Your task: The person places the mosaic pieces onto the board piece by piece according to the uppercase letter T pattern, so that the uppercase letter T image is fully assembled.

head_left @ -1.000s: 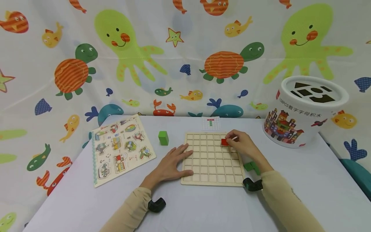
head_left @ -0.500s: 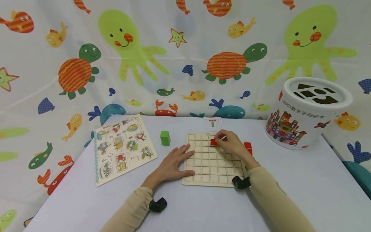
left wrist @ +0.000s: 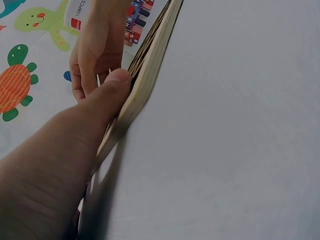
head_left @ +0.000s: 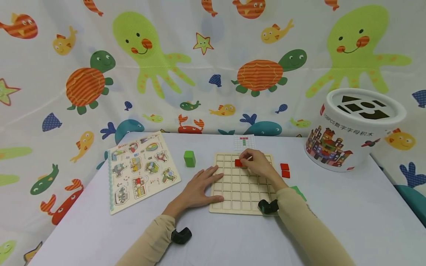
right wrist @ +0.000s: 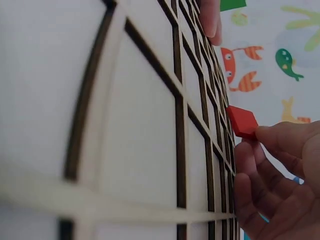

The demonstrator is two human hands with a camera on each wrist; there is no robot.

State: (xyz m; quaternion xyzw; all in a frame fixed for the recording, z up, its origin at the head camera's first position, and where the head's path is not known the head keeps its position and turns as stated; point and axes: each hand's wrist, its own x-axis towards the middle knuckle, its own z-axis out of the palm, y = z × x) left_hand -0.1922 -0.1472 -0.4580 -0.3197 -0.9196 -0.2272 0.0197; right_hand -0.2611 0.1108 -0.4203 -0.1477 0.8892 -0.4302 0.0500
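In the head view my right hand (head_left: 257,162) pinches a small red square block (head_left: 237,163) over the upper rows of a wooden grid board (head_left: 235,207). The right wrist view shows thumb and fingers holding the red block (right wrist: 243,122) by one side, tilted at the grid; whether it touches the board I cannot tell. My left hand (head_left: 199,190) rests with spread fingers along the board's left edge. In the left wrist view its thumb (left wrist: 112,95) lies on the board's rim. Loose red blocks (head_left: 285,174) and partly hidden green blocks (head_left: 298,193) lie right of the board.
Behind the board lies a small card (head_left: 244,142) printed with a red and green grid pattern. A green block (head_left: 189,159) stands left of it. Farther left is a wooden picture puzzle (head_left: 143,173); a large white bucket (head_left: 349,133) stands at the back right.
My right hand has carried the red block leftward across the upper part of the board, uncovering the loose red blocks at the right. The left hand stays in place on the board's edge.
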